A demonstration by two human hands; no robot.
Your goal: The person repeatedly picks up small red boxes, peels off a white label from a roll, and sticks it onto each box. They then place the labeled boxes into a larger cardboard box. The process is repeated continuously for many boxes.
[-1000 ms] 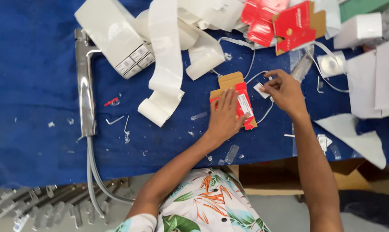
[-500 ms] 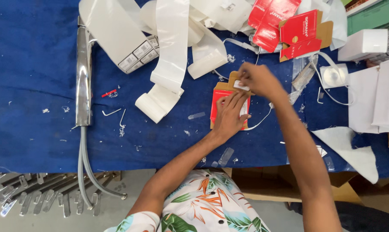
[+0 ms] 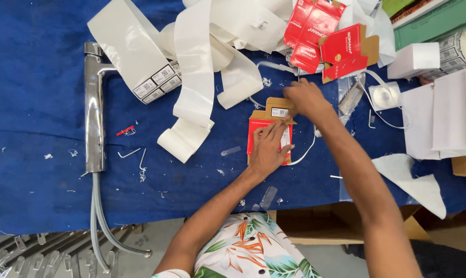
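Note:
A small red carton point(image 3: 255, 135) lies flat on the blue cloth point(image 3: 37, 77) with its brown flap point(image 3: 277, 107) open at the far end. My left hand point(image 3: 268, 148) lies flat on the carton and presses it down. A small white sticker point(image 3: 279, 111) with a printed code sits on the flap. My right hand point(image 3: 304, 98) rests at the flap's right edge, fingers touching the cardboard beside the sticker. A thin white cable point(image 3: 306, 150) curves out from under the carton to the right.
A chrome tap point(image 3: 94, 118) with grey hoses lies at the left. Long strips of white label backing point(image 3: 194, 77) pile up at the top centre. More red cartons point(image 3: 325, 36) lie top right, white boxes point(image 3: 438, 103) at the right. An open brown box point(image 3: 315, 224) stands below the table's edge.
My right hand has moved left and up from the carton's right side to its open flap. The white sticker now shows on the flap. My left hand stayed on the carton.

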